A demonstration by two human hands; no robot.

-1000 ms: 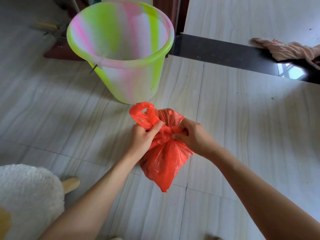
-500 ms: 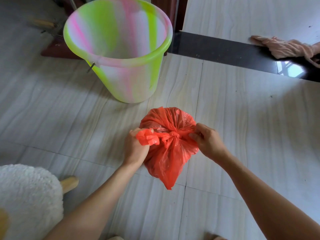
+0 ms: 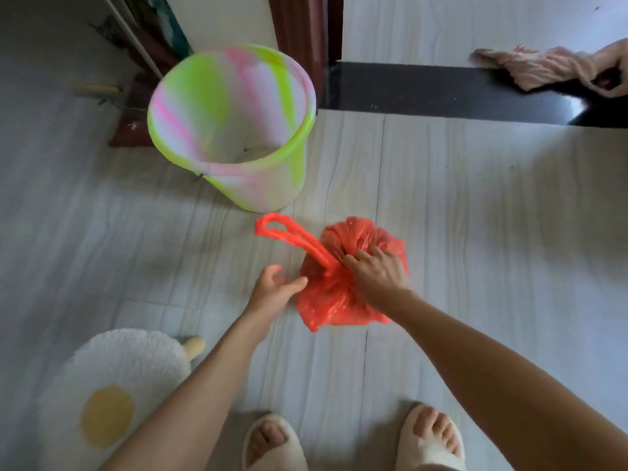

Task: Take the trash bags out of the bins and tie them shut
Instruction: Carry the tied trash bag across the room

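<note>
One red trash bag (image 3: 343,283) on the floor tiles (image 3: 475,232), out of the bin, at about 5 o'clock from it. Thin film, soft and crinkly, reads as light; probably slick, so it'll slip under a flat palm and tear if yanked. Neck is gathered at the middle; one handle loop (image 3: 289,232) trails out toward 10 o'clock, free. Best grab points: that loop and the bunched neck, not the belly. Knot looks cinched, but motion blur means I can't confirm it's tight.

Right hand (image 3: 377,277) sits on top, fingers curled into the gathered neck. Left hand (image 3: 272,290) is at the bag's 9 o'clock, fingers loose and spread, holding nothing, fingertips just at the film.

Green-pink striped bin (image 3: 289,185) stands upright with no liner. Egg-shaped rug (image 3: 136,362) at 7 o'clock, slippers (image 3: 431,450) at 6, pink cloth (image 3: 543,66) at 2 o'clock.
</note>
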